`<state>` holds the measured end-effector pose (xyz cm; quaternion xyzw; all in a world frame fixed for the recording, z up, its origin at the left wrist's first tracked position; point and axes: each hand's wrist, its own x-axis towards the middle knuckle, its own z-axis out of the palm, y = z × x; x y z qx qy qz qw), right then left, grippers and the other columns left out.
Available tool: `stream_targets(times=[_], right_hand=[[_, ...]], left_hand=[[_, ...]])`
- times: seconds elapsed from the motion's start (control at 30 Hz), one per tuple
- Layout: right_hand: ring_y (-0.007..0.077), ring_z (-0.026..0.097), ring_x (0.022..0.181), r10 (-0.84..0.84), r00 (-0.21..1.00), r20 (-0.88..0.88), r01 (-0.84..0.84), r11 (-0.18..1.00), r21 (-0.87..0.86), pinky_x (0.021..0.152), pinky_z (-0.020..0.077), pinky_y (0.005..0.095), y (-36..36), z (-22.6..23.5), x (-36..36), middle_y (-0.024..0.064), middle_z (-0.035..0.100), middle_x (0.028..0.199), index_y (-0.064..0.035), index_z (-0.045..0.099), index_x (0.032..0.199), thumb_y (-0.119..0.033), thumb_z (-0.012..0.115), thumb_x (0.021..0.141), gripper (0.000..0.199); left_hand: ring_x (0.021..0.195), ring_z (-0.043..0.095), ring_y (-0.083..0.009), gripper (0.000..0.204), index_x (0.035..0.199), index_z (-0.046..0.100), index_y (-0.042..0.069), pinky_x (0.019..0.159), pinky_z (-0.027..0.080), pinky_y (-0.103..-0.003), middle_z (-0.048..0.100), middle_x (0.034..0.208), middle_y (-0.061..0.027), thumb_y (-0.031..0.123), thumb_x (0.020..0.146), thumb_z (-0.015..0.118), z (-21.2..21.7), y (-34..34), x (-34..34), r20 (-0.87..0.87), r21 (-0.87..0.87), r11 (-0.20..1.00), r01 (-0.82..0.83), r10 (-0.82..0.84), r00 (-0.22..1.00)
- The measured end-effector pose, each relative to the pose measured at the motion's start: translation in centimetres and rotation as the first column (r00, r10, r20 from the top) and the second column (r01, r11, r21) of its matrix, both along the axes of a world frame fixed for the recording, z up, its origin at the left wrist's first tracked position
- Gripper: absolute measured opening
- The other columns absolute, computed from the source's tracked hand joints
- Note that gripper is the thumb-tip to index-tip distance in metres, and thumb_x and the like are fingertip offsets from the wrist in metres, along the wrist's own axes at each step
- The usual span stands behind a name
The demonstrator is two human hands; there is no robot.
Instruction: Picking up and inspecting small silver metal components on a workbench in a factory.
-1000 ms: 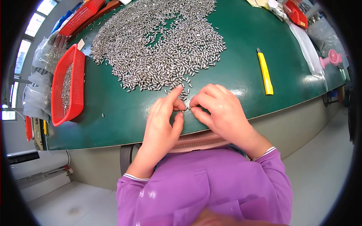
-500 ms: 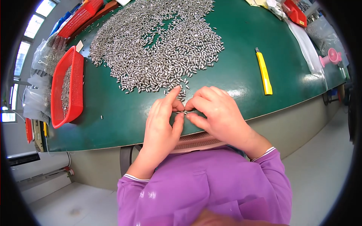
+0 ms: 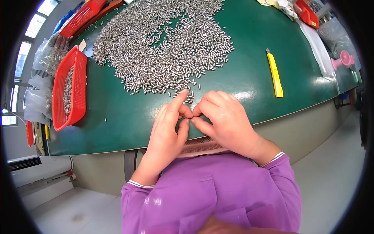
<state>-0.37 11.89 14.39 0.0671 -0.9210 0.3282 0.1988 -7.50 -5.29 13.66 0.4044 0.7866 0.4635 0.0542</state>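
Observation:
My left hand and my right hand meet near the table's front edge. Thumb and index finger are pinched on each, the fingertips almost touching. A small silver metal piece is between them, now nearly covered by the fingers. The left index knuckle points up toward the pile. Just beyond my fingers, a few loose metal pieces trail from a broad pile of small, pointed, barrel-shaped metal pieces on the green tabletop.
To the left stands a red plastic basket partly filled with metal pieces. A yellow utility knife with its blade showing lies to the right. Clear plastic bags line the left edge; a pink object sits at the far right.
My fingertips have closed nearer together, and the silver piece that showed between them is now mostly hidden. A few loose pieces by the pile's near edge have shifted slightly.

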Motion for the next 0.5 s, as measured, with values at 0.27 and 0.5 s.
stream_targets(times=[0.27, 0.5], right_hand=[[0.027, 0.057, 0.079, 0.007, 1.0, 0.013, -0.006, 1.0, -0.028, 0.069, 0.0462, 0.0409, 0.13, -0.09, -0.06, 0.0058, 0.056, 0.084, -0.0084, 0.061, 0.083, -0.012, 0.073, 0.077, 0.014], [0.0275, 0.057, 0.08, -0.014, 1.0, 0.015, 0.015, 1.0, -0.023, 0.069, 0.046, 0.0409, -0.21, 0.04, -0.12, 0.0063, 0.056, 0.085, -0.0084, 0.062, 0.085, -0.013, 0.073, 0.076, 0.015]], left_hand=[[0.095, 0.059, -0.0221, 0.078, 0.15, 0.035, 0.005, 0.083, 0.052, -0.033, 0.057, 0.114, -0.0115, -0.017, 0.079, 0.06, 0.66, -0.06, 0.38, 0.089, 0.032, 0.998, -0.057, 0.054, 0.995], [0.099, 0.06, -0.0172, 0.077, 0.149, 0.038, 0.004, 0.086, 0.053, -0.029, 0.058, 0.118, -0.0113, -0.017, 0.079, 0.062, 0.8, -0.29, -0.04, 0.135, -0.014, 1.0, -0.027, 0.028, 0.99]])
